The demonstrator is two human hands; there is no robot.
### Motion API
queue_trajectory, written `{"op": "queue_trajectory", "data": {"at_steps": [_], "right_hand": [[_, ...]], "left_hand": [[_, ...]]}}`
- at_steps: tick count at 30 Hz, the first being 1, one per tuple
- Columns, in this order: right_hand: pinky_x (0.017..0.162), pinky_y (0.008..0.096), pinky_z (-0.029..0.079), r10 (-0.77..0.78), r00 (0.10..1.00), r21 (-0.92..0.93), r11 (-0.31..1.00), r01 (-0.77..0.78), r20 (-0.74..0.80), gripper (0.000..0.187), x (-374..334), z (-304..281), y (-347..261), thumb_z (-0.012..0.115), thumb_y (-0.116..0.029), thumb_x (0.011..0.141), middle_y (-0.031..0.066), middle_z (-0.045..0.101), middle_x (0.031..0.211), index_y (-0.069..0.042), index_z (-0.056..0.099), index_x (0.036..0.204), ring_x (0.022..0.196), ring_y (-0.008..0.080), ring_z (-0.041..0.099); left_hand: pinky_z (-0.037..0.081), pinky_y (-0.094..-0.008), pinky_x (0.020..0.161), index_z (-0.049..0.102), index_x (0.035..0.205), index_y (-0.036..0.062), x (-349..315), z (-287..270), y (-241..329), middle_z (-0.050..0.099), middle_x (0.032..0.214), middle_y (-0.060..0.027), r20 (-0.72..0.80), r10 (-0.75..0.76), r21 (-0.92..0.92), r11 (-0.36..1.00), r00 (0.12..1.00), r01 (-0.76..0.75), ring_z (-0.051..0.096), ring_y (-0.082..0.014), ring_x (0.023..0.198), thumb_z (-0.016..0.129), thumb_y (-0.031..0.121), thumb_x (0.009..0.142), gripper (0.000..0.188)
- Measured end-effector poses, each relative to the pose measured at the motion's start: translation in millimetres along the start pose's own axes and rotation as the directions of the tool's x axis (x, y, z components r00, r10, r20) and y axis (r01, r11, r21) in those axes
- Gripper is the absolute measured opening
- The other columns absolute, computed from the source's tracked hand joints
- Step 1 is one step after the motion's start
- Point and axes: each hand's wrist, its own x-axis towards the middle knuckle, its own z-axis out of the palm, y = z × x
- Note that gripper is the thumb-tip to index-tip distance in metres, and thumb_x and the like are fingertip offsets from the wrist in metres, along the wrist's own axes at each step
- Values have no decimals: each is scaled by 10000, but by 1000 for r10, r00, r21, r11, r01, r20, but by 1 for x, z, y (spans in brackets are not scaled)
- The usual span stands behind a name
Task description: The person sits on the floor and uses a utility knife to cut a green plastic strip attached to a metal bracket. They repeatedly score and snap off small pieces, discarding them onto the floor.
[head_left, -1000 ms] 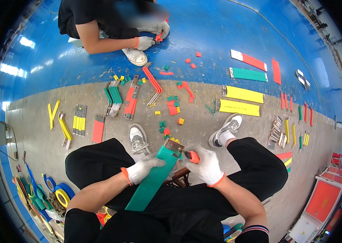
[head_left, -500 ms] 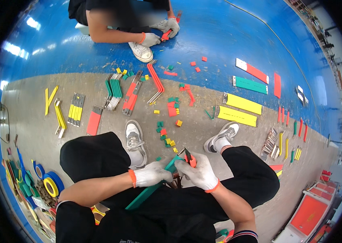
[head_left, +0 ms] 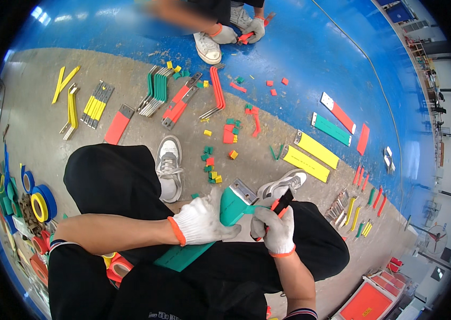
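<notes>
Green-sleeved bar (head_left: 230, 208) slanting over the person's lap (head_left: 246, 261).
The left hand (head_left: 202, 221) grasps it partway along; the right hand's (head_left: 275, 228) fingers clench a red-and-black cutter (head_left: 284, 201) beside the metal end. Probably weighty, stiff, slick-surfaced: best held by both edges.

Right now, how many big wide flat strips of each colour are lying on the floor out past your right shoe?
Red strips: 2, one with a white end
Green strip: 1
Yellow strips: 2
Total: 5
</notes>
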Motion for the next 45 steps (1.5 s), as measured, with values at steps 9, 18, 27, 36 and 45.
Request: {"op": "queue_trajectory", "data": {"at_steps": [9, 18, 27, 36, 45], "right_hand": [[428, 283, 366, -55, 998, -66, 996, 53, -28, 280, 2, 2, 1, 625, 2, 941, 47, 549, 519, -7, 591, 664, 410, 122, 485], [448, 278, 371, -116, 978, -275, 959, 65, -173, 156, 5, 15, -10, 573, -19, 932, 37, 523, 542, -6, 583, 777, 410, 130, 450], [555, 316, 438, -352, 929, -711, 682, 172, -113, 197, 20, 17, -18, 718, -108, 907, 88, 580, 613, 22, 611, 804, 552, 145, 538], [566, 396, 441, -636, 772, -893, 335, 299, 20, 185, 64, 11, -35, 657, -141, 950, 164, 534, 616, 8, 627, 844, 548, 231, 511], [562, 333, 474, -520, 809, -844, 533, 56, -275, 261, 67, -42, -52, 637, -227, 1010, 89, 711, 699, 22, 711, 1030, 595, 123, 592]], "left_hand": [[614, -496, 779, 369, 1343, -104, -7, -5, -2, 683, 1047, -356, -123, 23, -101, 994, 992, -36, 742, -484, 906, 856, 509, 745, 985], [618, -482, 708, 367, 1398, -156, -15, -10, 11, 693, 986, -337, -86, -4, -37, 999, 996, 1, 746, -457, 833, 814, 571, 743, 1075], [610, -486, 646, 450, 1281, -151, -19, 3, 9, 674, 946, -302, -166, 94, 33, 995, 982, -90, 738, -438, 749, 758, 555, 787, 915], [591, -472, 588, 482, 1259, -109, -36, 30, 10, 660, 927, -264, -153, 289, 99, 956, 945, -276, 715, -414, 652, 795, 514, 736, 872], [610, -457, 672, 487, 1273, -120, -52, 26, -3, 679, 938, -263, -183, 346, -1, 936, 920, -352, 733, -408, 728, 826, 548, 715, 934]]}}
